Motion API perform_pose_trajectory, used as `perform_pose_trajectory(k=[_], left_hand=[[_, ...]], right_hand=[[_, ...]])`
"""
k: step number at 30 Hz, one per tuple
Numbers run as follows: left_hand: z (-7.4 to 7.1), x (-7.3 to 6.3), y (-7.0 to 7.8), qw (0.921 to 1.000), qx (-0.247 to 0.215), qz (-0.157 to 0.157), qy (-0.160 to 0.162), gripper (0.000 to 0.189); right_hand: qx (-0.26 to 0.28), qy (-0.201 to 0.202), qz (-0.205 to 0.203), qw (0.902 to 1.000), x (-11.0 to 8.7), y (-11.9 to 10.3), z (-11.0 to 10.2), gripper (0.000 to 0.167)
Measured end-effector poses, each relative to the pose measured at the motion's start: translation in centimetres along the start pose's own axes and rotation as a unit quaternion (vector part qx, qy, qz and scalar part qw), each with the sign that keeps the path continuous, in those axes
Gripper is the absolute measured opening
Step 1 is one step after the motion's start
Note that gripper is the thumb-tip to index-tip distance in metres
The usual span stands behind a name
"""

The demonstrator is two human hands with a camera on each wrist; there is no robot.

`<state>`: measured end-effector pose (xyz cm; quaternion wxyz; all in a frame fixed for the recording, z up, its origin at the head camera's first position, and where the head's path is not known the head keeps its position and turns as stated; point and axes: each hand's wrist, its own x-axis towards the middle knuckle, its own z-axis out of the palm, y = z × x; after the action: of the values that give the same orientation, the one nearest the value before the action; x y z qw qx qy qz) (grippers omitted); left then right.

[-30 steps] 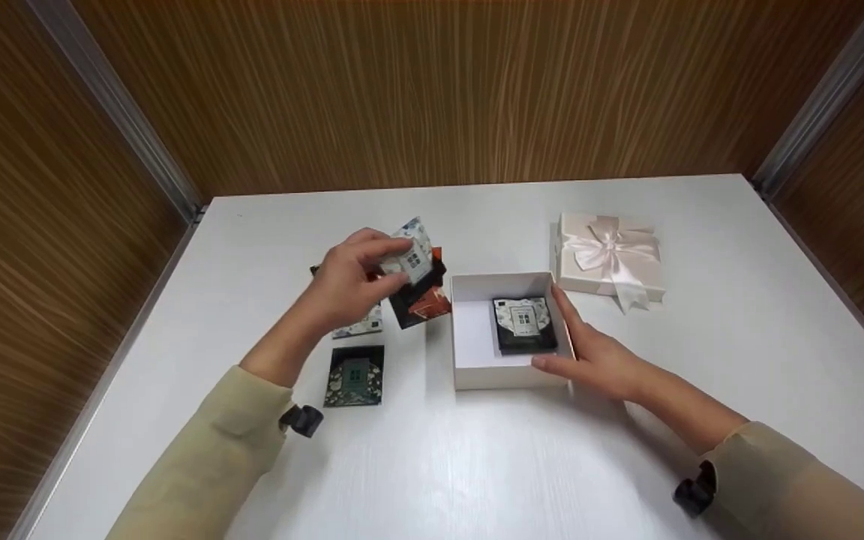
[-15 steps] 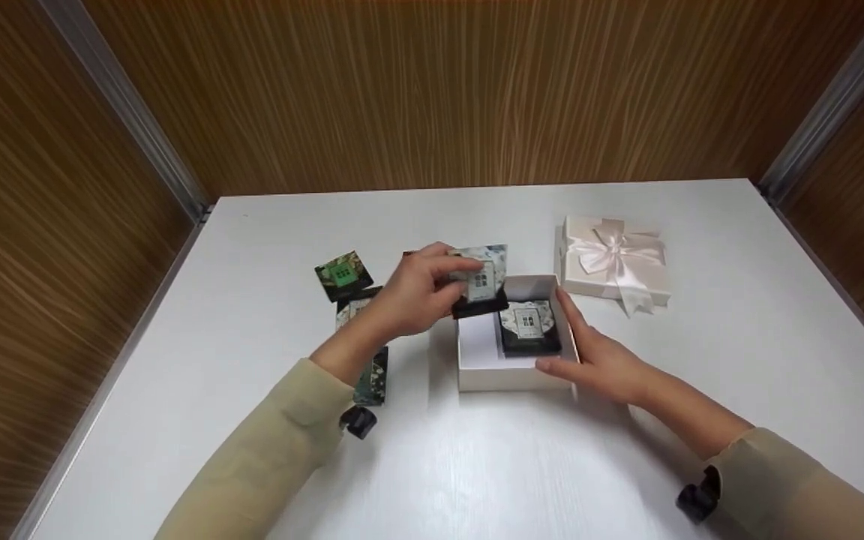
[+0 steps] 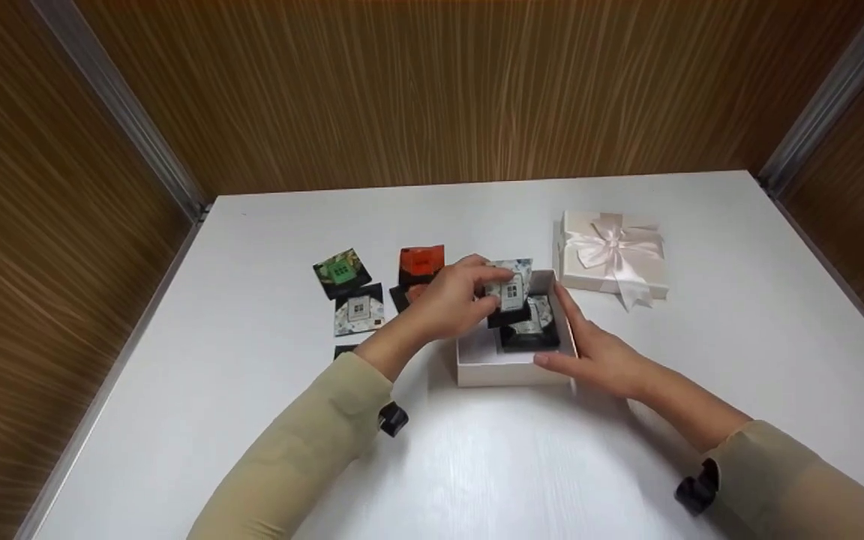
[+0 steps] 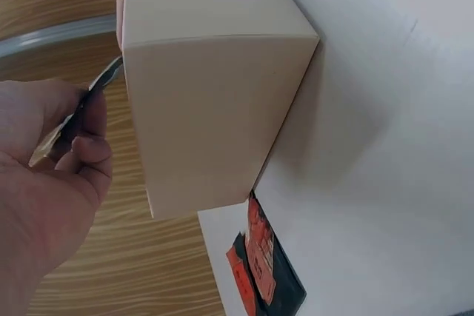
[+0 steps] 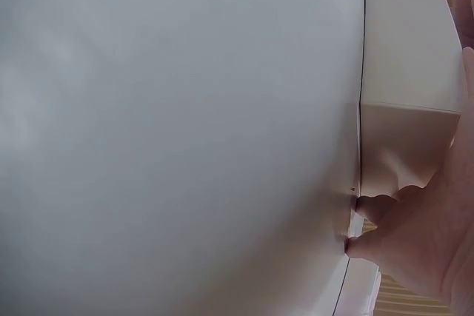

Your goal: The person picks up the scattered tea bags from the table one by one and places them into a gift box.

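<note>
My left hand (image 3: 453,301) pinches a flat square sachet (image 3: 511,292), black with a white floral pattern, between thumb and fingers. It hangs over the open white box (image 3: 511,376). Inside the box, on its right side, lies a similar sachet (image 3: 543,336), partly covered by the held one. My right hand (image 3: 603,361) holds the box at its right side, fingers along the outer wall and thumb over the front rim. In the left wrist view the held sachet (image 4: 83,112) appears edge-on beside the box's outer wall (image 4: 211,120). The right wrist view shows fingertips (image 5: 374,209) low against the box.
A cream lid (image 3: 580,279) with a satin bow (image 3: 613,244) sits behind the box on the right. Left of the box lie a green sachet (image 3: 342,271), a white floral one (image 3: 359,309), an orange one (image 3: 421,262) and others half hidden by the left arm.
My left hand has carried the floral sachet rightward from above the orange sachets to over the box. The right hand has stayed on the box. The green and orange sachets have come into view.
</note>
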<state>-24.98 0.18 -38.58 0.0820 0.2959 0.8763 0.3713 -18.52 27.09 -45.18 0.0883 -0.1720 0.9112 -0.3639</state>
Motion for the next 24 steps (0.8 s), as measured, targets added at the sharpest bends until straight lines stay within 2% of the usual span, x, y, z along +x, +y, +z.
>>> perform_pose_trajectory(k=[7, 19, 24], left_hand=[[1.0, 1.5, 0.4, 0.9997, 0.007, -0.004, -0.024, 0.045], [2.4, 3.2, 0.8, 0.9944, 0.077, -0.026, -0.067, 0.042], [2.9, 3.6, 0.8, 0.9945, 0.072, -0.030, -0.070, 0.042]], right_hand=[[0.000, -0.007, 0.013, 0.9999, 0.0, 0.0, -0.3, 0.112], [0.000, -0.011, 0.008, 0.9999, 0.1, 0.2, -0.3, 0.110], [-0.004, -0.017, 0.019, 0.9997, -0.1, 0.1, -0.4, 0.109]])
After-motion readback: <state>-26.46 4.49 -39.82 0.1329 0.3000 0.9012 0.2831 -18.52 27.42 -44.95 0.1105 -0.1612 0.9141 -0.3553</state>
